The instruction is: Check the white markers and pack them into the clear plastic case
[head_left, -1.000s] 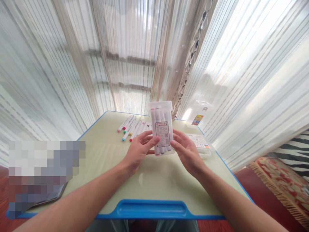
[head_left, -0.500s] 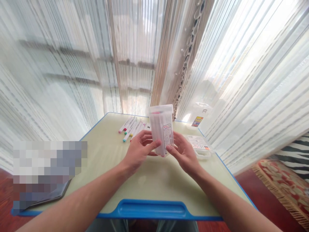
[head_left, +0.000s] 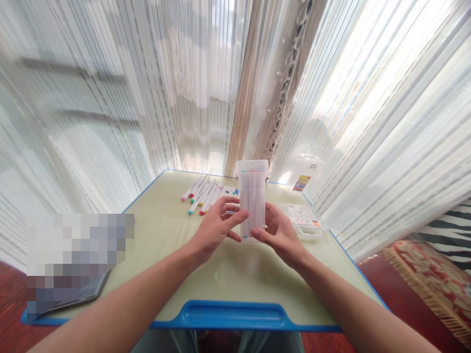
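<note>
Upright between my hands is a clear plastic marker case (head_left: 252,196) with a lid on top. Several markers stand inside it, showing white barrels and a few coloured ends. My left hand (head_left: 217,224) has its thumb against the front left of the case, with its fingers curved along that side. My right hand (head_left: 281,233) grips the lower right, thumb on the front and fingers partly hidden behind. Several loose white markers (head_left: 206,193) with coloured caps lie on the table behind my left hand.
A flat clear case (head_left: 303,220) with a printed label lies right of my right hand. Behind it stands a clear box (head_left: 303,176) with a handle. The pale table (head_left: 154,245) has a blue rim and front tray (head_left: 233,314). A blurred-out object (head_left: 77,264) occupies the left corner; sheer curtains hang behind.
The case has turned: its printed label side no longer faces me, and a plain side with markers shows instead. It has shifted slightly right, and my hands have adjusted around it.
</note>
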The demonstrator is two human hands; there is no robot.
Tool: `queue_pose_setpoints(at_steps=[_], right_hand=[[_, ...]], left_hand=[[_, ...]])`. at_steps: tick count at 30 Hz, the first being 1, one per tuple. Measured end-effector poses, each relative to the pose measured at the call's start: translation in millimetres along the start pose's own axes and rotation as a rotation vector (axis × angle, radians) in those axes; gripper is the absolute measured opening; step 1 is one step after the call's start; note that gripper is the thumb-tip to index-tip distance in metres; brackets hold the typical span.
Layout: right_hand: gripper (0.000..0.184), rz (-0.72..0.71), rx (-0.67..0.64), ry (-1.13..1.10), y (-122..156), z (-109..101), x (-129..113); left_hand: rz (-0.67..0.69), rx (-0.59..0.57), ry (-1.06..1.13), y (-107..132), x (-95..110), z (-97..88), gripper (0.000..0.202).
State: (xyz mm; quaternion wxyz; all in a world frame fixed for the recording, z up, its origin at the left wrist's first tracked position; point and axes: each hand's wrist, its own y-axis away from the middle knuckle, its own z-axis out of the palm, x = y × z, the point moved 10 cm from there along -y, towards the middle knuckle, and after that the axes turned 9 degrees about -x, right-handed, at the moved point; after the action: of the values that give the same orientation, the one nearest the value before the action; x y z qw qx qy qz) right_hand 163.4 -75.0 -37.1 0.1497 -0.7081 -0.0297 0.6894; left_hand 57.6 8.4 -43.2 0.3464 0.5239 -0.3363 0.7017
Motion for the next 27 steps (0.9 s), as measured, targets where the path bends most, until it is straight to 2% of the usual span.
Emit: queue_pose_setpoints(at_steps=[4, 7, 9, 14, 19, 23, 27], right_hand=[[0.058, 0.014, -0.065, -0.058, 0, 7, -3], [0.055, 0.023, -0.126, -0.086, 0, 12, -2], [0.055, 0.026, -0.143, -0.095, 0, 13, -1], [0.05, -0.017, -0.124, -0.043, -1, 9, -4], [0.045, -0.089, 0.009, 0.187, 1, -8, -7], [0.056, -0.148, 0.027, 0.366, 4, -6, -12], [0.069, -0.12, 0.016, 0.454, 6, 1, -9]], left_hand=[[-0.055, -0.029, 0.007, -1, -6, -0.9, 0.061], [-0.051, -0.101, 0.033, -2, -7, 4.5, 0.054], [-0.033, -0.11, 0.037, -1, -6, 5.0, 0.048], [0.009, -0.041, 0.0, 1, -2, -0.6, 0.043], [0.028, 0.061, -0.038, 1, -1, -9.8, 0.047], [0.075, 0.121, -0.136, 0, 1, -16.9, 0.05], [0.133, 0.166, -0.262, 0, 2, -20.7, 0.052]])
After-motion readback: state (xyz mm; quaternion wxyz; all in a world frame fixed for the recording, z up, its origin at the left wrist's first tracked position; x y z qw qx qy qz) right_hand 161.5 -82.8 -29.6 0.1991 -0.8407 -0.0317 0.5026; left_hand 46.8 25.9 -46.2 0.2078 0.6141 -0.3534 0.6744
